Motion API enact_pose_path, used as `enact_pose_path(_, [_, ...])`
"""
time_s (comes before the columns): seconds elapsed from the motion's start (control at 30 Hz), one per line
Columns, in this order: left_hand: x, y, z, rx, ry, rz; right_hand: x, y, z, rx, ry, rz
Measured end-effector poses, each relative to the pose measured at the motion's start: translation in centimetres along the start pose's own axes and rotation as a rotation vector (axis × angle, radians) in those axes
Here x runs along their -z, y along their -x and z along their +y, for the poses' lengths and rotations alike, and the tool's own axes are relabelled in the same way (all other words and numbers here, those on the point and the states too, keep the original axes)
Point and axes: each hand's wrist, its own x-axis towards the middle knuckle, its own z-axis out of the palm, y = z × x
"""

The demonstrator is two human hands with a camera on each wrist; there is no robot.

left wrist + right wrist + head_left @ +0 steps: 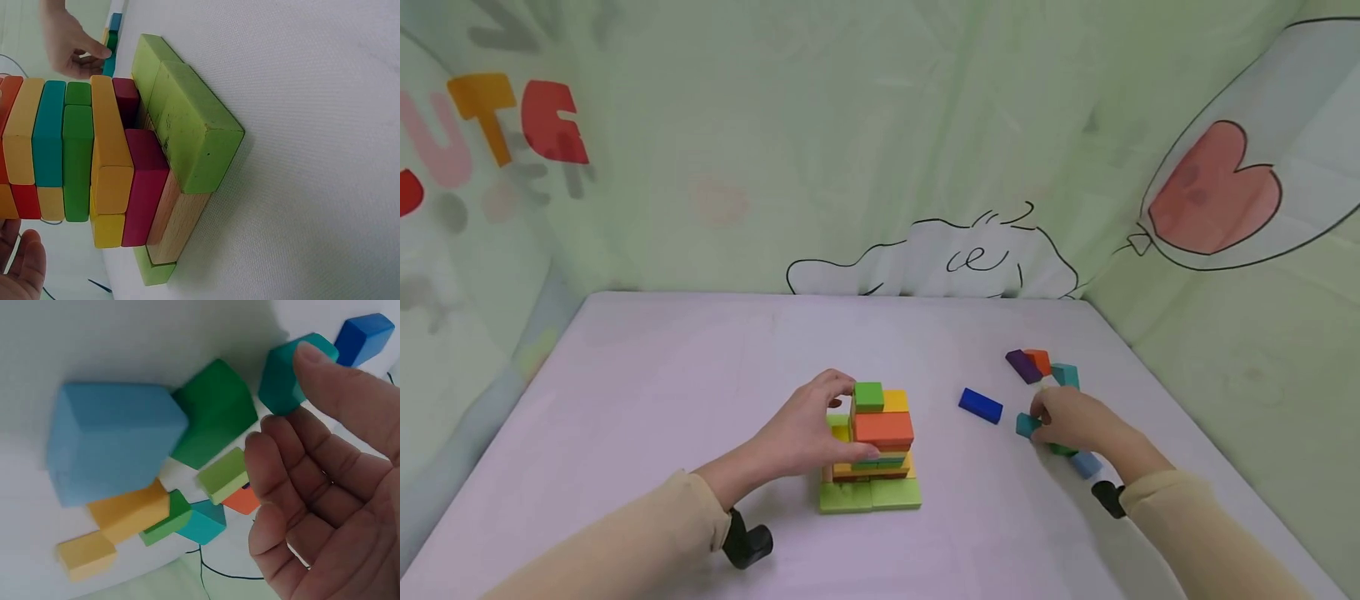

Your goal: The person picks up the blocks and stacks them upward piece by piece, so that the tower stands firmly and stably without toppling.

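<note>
A tower of colored wooden blocks [883, 429] stands on light green base blocks [200, 125]. My left hand [808, 425] holds it at the upper left, thumb across the front and forefinger by the small green block [868, 397] on top. In the left wrist view its other fingers [28, 262] curl beside the stack. To the right, my right hand [1078, 421] pinches a teal block [281, 381] between thumb and fingertips, low over the table. A green block [215, 415] and a light blue block [112, 440] lie beside that hand.
A dark blue block [981, 406] lies between the tower and the right hand. Behind that hand are purple [1023, 367], orange [1038, 361] and teal [1066, 375] blocks. Printed cloth walls [737, 167] rise around the white table [662, 375].
</note>
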Motion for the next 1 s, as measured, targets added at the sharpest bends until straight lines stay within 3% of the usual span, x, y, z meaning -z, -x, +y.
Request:
enact_pose_path(0.13, [0.0, 0.0, 0.0, 0.012, 0.001, -0.001, -0.3, 0.1, 0.2, 0.003, -0.010, 0.006])
enact_pose_path(0.27, [-0.1, 0.1, -0.1, 0.015, -0.004, -0.005, 0.9, 0.9, -0.9, 0.083, -0.002, 0.090])
enact_pose_path(0.43, [0.0, 0.1, 0.0, 0.014, 0.001, -0.006, 3.6, 2.1, -6.7, 0.275, -0.061, 0.227])
enact_pose_path(0.57, [0.0, 0.0, 0.1, 0.019, 0.016, -0.006, 4.6, 3.0, -12.4, 0.381, -0.071, 0.225])
enact_pose_path(0.7, [0.1, 0.0, 0.0, 0.012, 0.035, -0.010, 4.8, 3.0, -15.8, 0.438, 0.002, 0.213])
enact_pose_path(0.8, [0.1, -0.1, 0.0, 0.006, 0.038, -0.012, 4.7, 2.7, -16.8, 0.460, 0.043, 0.223])
enact_pose_path(1.0, [0.1, -0.1, -0.1, 0.003, 0.031, -0.013, 4.6, 2.3, -17.1, 0.465, 0.022, 0.210])
